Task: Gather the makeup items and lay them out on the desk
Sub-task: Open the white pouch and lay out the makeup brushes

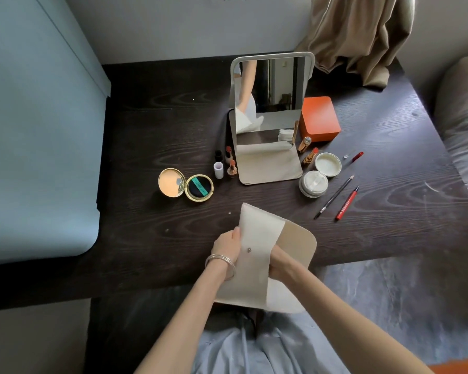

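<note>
Both my hands are holding the cream pouch (pixel 257 247) at the near edge of the dark wooden surface (pixel 152 130). My left hand (pixel 226 245), a silver bangle (pixel 222 263) on its wrist, is gripping the pouch's left edge with the thumb lying over the front by the snap. My right hand (pixel 277 261) is reaching in under the raised flap, so its fingers are mostly hidden and I cannot tell how far they are curled. The pouch is hanging partly off the surface over my lap.

Beyond it, the makeup is lying spread out. To the left, an open gold compact (pixel 185 186) is showing its mirror lid and a dark puff. Just beside it, a small white tube (pixel 218 170) and several lipsticks (pixel 230 163) are standing close to the base of the standing mirror (pixel 270 114). To the right of the base, a powder jar (pixel 313 183) with its puff is sitting next to its loose lid (pixel 328 164), with a gold lipstick (pixel 310 155) lying near them. Further right, a dark pencil (pixel 334 197) and a red pen-shaped liner (pixel 347 202) are lying side by side, and a small red-capped stick (pixel 356 156) is lying above them. An orange box (pixel 319 118) is sitting behind, beside the mirror.
</note>
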